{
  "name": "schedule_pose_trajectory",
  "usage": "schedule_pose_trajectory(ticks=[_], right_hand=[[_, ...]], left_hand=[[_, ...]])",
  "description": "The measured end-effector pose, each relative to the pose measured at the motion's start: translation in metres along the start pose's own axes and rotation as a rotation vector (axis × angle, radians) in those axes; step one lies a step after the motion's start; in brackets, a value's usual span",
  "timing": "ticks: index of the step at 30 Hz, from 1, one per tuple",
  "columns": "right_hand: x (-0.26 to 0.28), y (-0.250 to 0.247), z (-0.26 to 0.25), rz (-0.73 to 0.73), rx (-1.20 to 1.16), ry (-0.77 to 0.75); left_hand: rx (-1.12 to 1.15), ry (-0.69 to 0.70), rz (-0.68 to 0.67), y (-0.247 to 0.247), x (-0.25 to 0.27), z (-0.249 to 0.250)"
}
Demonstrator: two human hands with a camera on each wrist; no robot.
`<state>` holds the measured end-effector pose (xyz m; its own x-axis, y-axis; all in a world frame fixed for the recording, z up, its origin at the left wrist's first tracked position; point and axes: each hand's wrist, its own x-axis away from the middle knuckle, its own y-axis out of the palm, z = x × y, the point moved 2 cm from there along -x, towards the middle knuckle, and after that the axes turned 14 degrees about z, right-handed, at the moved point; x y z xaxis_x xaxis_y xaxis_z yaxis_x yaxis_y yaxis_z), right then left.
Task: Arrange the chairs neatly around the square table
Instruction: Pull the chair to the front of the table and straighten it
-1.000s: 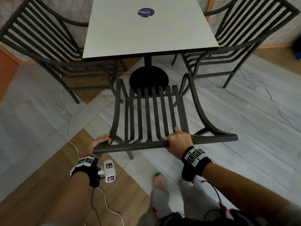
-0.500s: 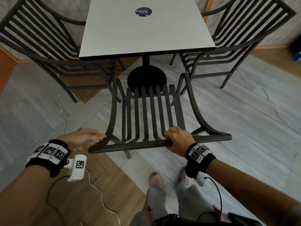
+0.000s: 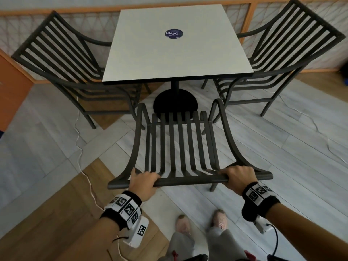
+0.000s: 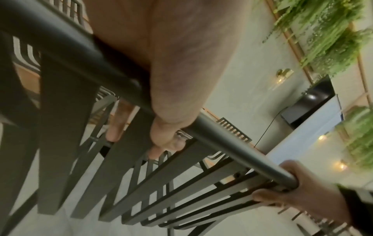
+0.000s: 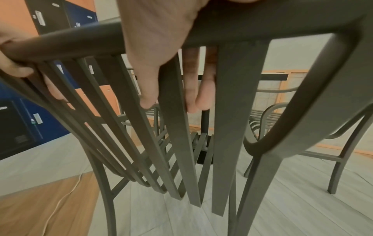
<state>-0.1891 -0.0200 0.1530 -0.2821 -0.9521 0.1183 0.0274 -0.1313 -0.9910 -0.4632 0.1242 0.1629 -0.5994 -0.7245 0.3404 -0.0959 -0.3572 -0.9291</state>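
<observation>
A dark slatted metal chair (image 3: 178, 146) stands in front of me, its seat facing the white square table (image 3: 177, 53). My left hand (image 3: 143, 180) grips the left part of its top rail (image 3: 190, 180), and my right hand (image 3: 237, 176) grips the right part. The wrist views show each hand's fingers (image 4: 161, 143) (image 5: 149, 89) curled over the rail (image 4: 113, 76) (image 5: 80, 43) and down among the back slats. Two more matching chairs stand at the table: one on the left side (image 3: 62, 66), one on the right side (image 3: 278, 53).
The table's black round base (image 3: 175, 104) lies just beyond the held chair's seat. A white cable (image 3: 81, 147) runs over the floor to the left. An orange-framed railing (image 3: 56, 12) closes the far side. My feet (image 3: 201, 223) stand right behind the chair.
My left hand, off the rail half a second ago, now grips the top rail further in from its left end. The chair sits squarer to the table. The view has tilted up.
</observation>
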Motion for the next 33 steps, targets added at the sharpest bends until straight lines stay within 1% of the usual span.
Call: schedule_pose_trajectory(ticks=[2, 9, 13, 18, 25, 29, 33], right_hand=[[-0.013, -0.001, 0.001, -0.008, 0.017, 0.014], [-0.072, -0.018, 0.009, -0.016, 0.042, 0.051], [-0.102, -0.025, 0.014, -0.011, 0.028, 0.049], [-0.128, -0.030, 0.018, -0.030, 0.012, 0.091], [-0.144, -0.037, 0.018, -0.062, -0.019, 0.133], [-0.141, -0.042, 0.020, -0.104, -0.065, 0.119], [-0.137, -0.044, 0.026, -0.104, -0.165, 0.106]], left_hand=[[-0.015, -0.004, 0.067, -0.004, -0.008, -0.002], [0.072, -0.055, 0.161, -0.016, -0.071, -0.014], [0.063, -0.075, 0.211, -0.027, -0.098, -0.017], [0.063, -0.116, 0.204, -0.042, -0.118, -0.018], [0.023, -0.193, 0.254, -0.051, -0.131, -0.019], [0.023, -0.185, 0.255, -0.050, -0.132, -0.018], [0.139, -0.130, 0.228, -0.053, -0.126, -0.019]])
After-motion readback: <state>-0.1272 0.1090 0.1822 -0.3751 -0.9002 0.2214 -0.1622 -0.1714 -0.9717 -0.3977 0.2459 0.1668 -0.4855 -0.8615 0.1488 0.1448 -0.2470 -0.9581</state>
